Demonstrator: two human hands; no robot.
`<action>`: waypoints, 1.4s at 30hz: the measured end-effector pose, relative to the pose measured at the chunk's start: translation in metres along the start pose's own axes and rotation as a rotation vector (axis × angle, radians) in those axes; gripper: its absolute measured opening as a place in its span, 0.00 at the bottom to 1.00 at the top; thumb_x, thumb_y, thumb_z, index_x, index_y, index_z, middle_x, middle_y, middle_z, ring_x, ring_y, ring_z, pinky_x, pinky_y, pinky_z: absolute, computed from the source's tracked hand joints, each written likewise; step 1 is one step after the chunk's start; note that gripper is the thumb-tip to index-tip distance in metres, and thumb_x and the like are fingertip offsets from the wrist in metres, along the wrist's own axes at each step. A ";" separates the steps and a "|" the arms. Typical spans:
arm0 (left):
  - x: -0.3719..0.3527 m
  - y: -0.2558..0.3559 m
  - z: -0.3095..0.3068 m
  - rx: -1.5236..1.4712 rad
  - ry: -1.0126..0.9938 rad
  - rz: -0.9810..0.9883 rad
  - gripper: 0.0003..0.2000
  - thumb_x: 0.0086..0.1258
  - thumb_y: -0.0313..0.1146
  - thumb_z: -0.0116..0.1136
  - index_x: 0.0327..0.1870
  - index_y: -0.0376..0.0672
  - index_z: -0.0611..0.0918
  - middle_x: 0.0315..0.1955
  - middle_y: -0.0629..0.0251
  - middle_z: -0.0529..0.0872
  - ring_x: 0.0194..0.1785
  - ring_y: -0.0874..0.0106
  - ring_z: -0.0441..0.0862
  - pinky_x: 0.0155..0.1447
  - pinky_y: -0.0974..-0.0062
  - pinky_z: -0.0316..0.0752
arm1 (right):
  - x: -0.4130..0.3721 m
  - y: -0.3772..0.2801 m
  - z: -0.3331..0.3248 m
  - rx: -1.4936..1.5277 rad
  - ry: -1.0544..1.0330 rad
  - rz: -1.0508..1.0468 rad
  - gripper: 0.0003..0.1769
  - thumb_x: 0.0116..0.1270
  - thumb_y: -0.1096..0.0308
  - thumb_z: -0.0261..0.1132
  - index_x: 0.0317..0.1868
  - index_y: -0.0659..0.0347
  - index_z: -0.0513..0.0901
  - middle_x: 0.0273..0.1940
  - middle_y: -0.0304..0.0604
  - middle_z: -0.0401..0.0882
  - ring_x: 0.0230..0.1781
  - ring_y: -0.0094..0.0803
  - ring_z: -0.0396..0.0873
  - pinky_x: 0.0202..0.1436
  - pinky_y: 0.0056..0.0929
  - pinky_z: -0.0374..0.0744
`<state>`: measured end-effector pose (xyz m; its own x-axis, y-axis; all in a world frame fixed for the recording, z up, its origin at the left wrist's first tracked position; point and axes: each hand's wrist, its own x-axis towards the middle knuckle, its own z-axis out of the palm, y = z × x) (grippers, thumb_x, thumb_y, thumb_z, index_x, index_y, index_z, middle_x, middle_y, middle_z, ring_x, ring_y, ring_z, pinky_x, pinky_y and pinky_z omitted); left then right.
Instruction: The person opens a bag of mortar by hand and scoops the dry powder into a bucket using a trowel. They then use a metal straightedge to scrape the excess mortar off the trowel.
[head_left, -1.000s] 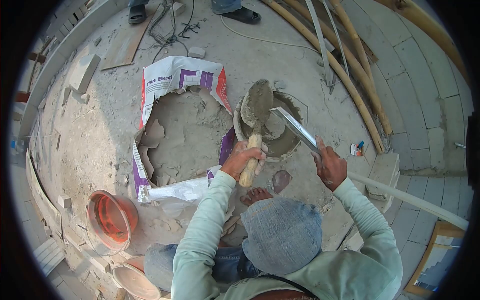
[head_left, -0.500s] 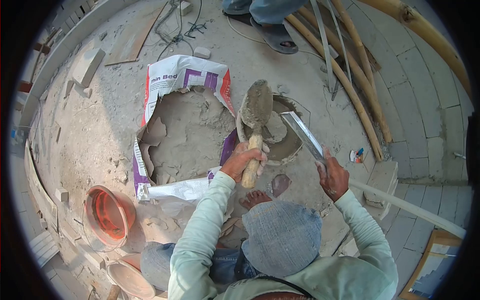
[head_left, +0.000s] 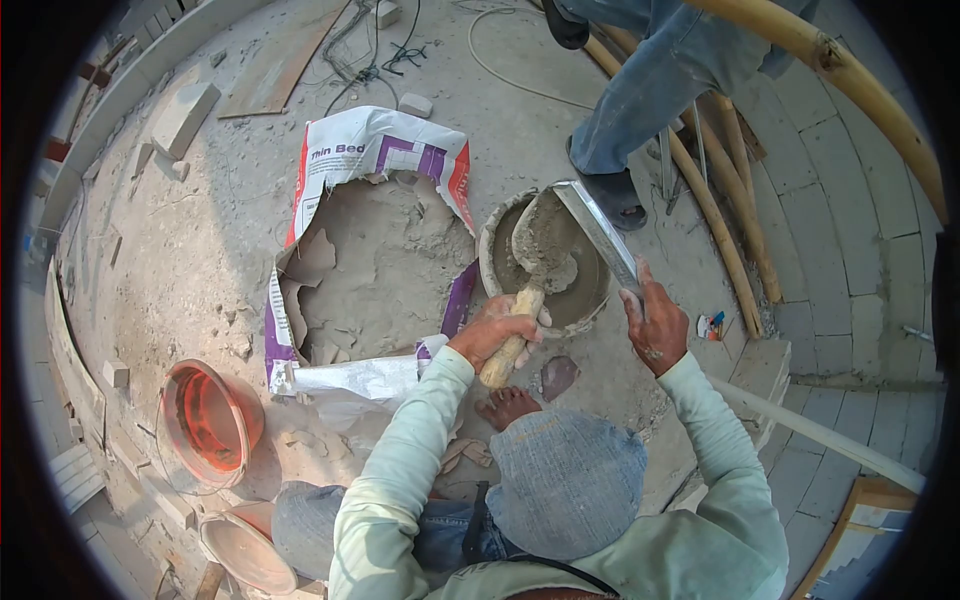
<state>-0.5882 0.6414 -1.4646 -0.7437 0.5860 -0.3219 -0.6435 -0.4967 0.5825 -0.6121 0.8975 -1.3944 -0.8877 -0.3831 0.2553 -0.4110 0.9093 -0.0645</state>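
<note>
My left hand (head_left: 500,330) grips the wooden handle of a trowel (head_left: 545,245), whose blade is coated with wet grey mortar. The blade lies over a round tub (head_left: 487,265) holding more grey mortar. In my right hand (head_left: 655,325) is a flat, shiny metal strip (head_left: 608,240), fingers wrapped round its lower end. Its upper end overlaps the far edge of the trowel blade. Left of the tub stands a torn-open paper bag (head_left: 335,152) printed "Thin Bed", full of grey material.
An orange bucket (head_left: 255,400) stands at lower left, another container (head_left: 240,555) below it. A person's leg (head_left: 635,110) and sandal (head_left: 618,200) are just beyond the tub. Wooden poles (head_left: 725,225) lie to the right; cables (head_left: 365,70) and blocks (head_left: 185,120) lie farther back.
The trowel has moved right and down over the tub, its blade now meeting the metal strip, which has shifted slightly up and left. The other person has stepped closer on the right.
</note>
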 end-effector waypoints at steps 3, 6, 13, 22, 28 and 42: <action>-0.001 0.000 0.003 -0.007 -0.018 0.018 0.15 0.53 0.26 0.60 0.42 0.33 0.77 0.21 0.65 0.78 0.14 0.74 0.74 0.18 0.78 0.70 | -0.006 -0.003 0.003 -0.104 -0.082 0.009 0.34 0.64 0.67 0.65 0.70 0.55 0.64 0.32 0.48 0.77 0.26 0.45 0.80 0.27 0.40 0.78; -0.001 -0.003 -0.001 -0.035 -0.082 0.005 0.15 0.53 0.27 0.61 0.42 0.32 0.77 0.21 0.65 0.78 0.15 0.74 0.74 0.18 0.77 0.70 | -0.014 -0.002 0.000 -0.185 -0.117 -0.030 0.35 0.63 0.68 0.66 0.71 0.54 0.64 0.31 0.47 0.74 0.24 0.44 0.78 0.25 0.41 0.76; 0.002 -0.006 0.003 -0.058 -0.096 -0.014 0.16 0.53 0.27 0.61 0.43 0.32 0.78 0.21 0.65 0.78 0.15 0.74 0.74 0.18 0.78 0.70 | -0.038 -0.002 -0.008 -0.145 -0.173 -0.072 0.37 0.61 0.67 0.67 0.71 0.54 0.64 0.29 0.45 0.72 0.23 0.43 0.77 0.23 0.42 0.75; 0.008 -0.010 0.000 -0.025 -0.135 -0.048 0.15 0.54 0.28 0.60 0.43 0.32 0.78 0.21 0.63 0.78 0.14 0.74 0.73 0.19 0.78 0.69 | -0.052 -0.002 -0.022 -0.191 -0.219 -0.096 0.36 0.62 0.66 0.67 0.70 0.53 0.65 0.28 0.44 0.71 0.22 0.41 0.78 0.23 0.39 0.76; 0.007 -0.010 -0.001 -0.015 -0.154 -0.031 0.16 0.54 0.28 0.61 0.43 0.31 0.77 0.19 0.63 0.77 0.14 0.74 0.73 0.19 0.78 0.69 | -0.037 0.003 -0.021 -0.210 -0.122 0.007 0.35 0.62 0.66 0.67 0.69 0.54 0.66 0.28 0.45 0.72 0.22 0.42 0.78 0.24 0.41 0.76; 0.015 -0.018 -0.003 -0.017 -0.148 -0.050 0.17 0.52 0.30 0.62 0.42 0.30 0.78 0.19 0.61 0.77 0.14 0.75 0.73 0.18 0.79 0.69 | -0.037 -0.011 -0.026 -0.225 -0.253 -0.127 0.32 0.64 0.63 0.65 0.69 0.52 0.67 0.26 0.44 0.70 0.21 0.41 0.77 0.23 0.40 0.75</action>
<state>-0.5884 0.6576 -1.4825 -0.6768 0.6974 -0.2359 -0.6827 -0.4746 0.5556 -0.5694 0.9053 -1.3785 -0.8674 -0.4975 -0.0015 -0.4902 0.8541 0.1737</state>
